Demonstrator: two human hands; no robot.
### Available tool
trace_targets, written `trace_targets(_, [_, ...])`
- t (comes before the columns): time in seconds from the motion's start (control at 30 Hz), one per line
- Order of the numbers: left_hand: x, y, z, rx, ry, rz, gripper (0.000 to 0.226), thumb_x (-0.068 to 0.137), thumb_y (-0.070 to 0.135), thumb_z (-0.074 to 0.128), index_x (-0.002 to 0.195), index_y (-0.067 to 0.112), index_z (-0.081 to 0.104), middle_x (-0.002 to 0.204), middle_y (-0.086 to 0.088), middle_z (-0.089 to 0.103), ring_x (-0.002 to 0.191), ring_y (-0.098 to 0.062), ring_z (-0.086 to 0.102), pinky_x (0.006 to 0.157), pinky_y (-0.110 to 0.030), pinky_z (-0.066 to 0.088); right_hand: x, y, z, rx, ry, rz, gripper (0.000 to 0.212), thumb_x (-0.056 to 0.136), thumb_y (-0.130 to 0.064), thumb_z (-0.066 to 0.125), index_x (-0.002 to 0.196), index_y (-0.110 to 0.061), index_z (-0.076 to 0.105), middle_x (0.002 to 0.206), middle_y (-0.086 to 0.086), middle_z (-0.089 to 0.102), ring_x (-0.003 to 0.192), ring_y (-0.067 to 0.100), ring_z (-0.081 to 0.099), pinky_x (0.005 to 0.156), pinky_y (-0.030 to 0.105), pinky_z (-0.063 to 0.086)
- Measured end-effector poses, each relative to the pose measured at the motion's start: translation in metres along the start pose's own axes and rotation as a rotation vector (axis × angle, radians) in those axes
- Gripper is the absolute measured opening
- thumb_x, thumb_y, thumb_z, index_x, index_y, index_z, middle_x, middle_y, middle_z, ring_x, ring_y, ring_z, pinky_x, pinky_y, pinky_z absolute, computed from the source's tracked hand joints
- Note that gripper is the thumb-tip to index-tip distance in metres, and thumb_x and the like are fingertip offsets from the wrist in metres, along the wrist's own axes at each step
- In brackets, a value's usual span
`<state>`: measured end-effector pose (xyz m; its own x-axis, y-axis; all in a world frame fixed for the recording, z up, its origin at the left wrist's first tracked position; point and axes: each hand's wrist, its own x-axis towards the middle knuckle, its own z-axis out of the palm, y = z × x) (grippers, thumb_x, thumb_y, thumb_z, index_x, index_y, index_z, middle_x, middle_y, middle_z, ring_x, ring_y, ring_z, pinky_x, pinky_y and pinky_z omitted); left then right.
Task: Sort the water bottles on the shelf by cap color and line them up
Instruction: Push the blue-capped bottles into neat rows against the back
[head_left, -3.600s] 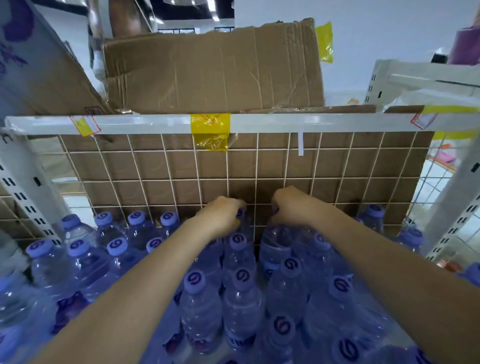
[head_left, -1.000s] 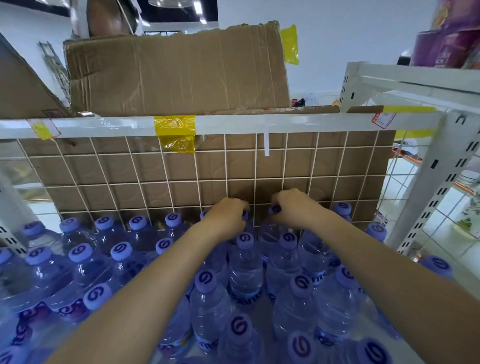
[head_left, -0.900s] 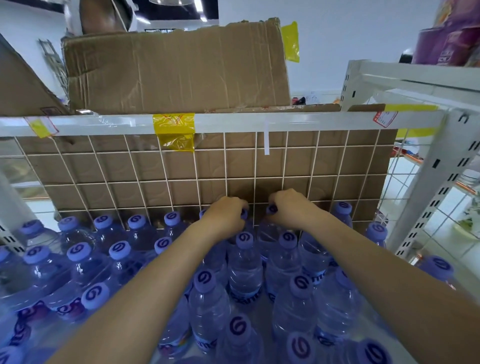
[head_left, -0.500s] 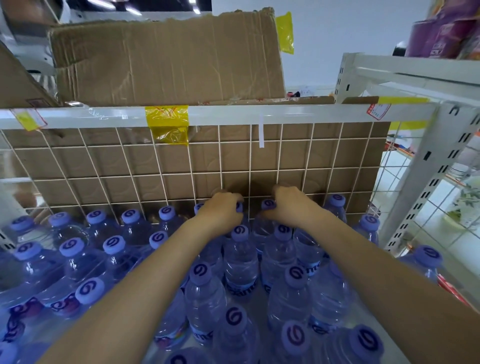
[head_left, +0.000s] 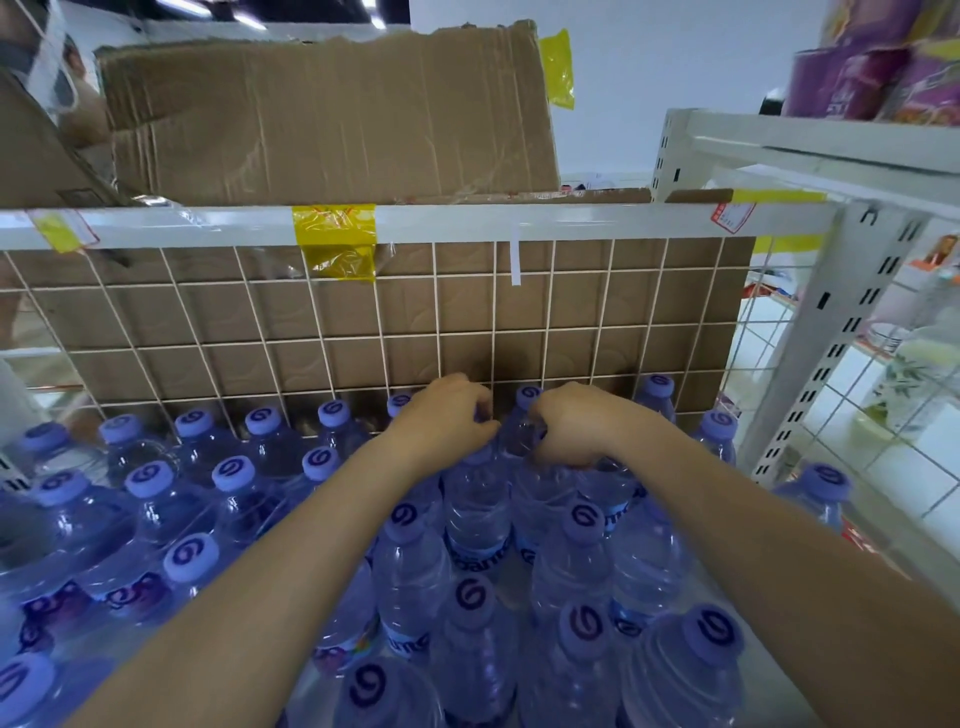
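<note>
While clear plastic purple-capped water bottles are crowded on the white wire-backed shelf, back-row bottle necks are gripped by the curled left hand and right hand.

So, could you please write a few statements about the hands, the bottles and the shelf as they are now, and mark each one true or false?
1. Both hands are at the back row of bottles, by the wire grid. True.
2. The left hand rests flat on the cardboard box. False: it is curled around a bottle top, well below the box.
3. The visible bottle caps are red. False: they are purple.
4. Yellow tape is on the white shelf rail. True.
5. The right hand grips a bottle. True.
</note>
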<state>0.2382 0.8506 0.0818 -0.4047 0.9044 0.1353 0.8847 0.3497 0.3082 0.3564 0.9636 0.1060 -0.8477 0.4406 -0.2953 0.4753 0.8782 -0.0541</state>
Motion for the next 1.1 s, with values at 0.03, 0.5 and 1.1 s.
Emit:
trace_targets(0.03, [0.0, 0.0, 0.001, -0.011, -0.011, -0.002, 0.02, 0.092, 0.029, 0.058, 0.079, 0.015, 0.064, 0.076, 0.005, 0.048, 0.077, -0.014, 0.05, 0.067, -0.026, 0.034, -0.001, -0.001, -0.001, -0.004, 0.005, 0.0, 0.018, 0.085, -0.026, 0.06, 0.087, -0.009, 0.067, 0.067, 0.006, 0.06, 0.068, 0.024, 0.064, 0.061, 0.031, 0.05])
trace_targets(0.5, [0.015, 0.014, 0.004, 0.008, -0.05, -0.029, 0.024, 0.092, 0.034, 0.054, 0.072, 0.02, 0.054, 0.077, 0.001, 0.056, 0.078, -0.022, 0.057, 0.072, -0.036, 0.05, -0.001, 0.042, -0.006, 0.253, 0.3, 0.069, 0.035, 0.091, -0.05, 0.054, 0.08, -0.018, 0.06, 0.081, 0.003, 0.062, 0.081, 0.022, 0.061, 0.063, 0.03, 0.042])
trace_targets(1.1, [0.05, 0.036, 0.015, 0.022, -0.063, -0.085, 0.028, 0.092, 0.019, 0.054, 0.119, 0.018, 0.061, 0.121, -0.007, 0.061, 0.108, -0.025, 0.055, 0.089, -0.037, 0.048, 0.035, 0.071, -0.003, 0.129, 0.148, 0.088, 0.029, 0.087, -0.03, 0.061, 0.109, -0.011, 0.065, 0.109, 0.013, 0.064, 0.098, 0.031, 0.062, 0.082, 0.037, 0.054])
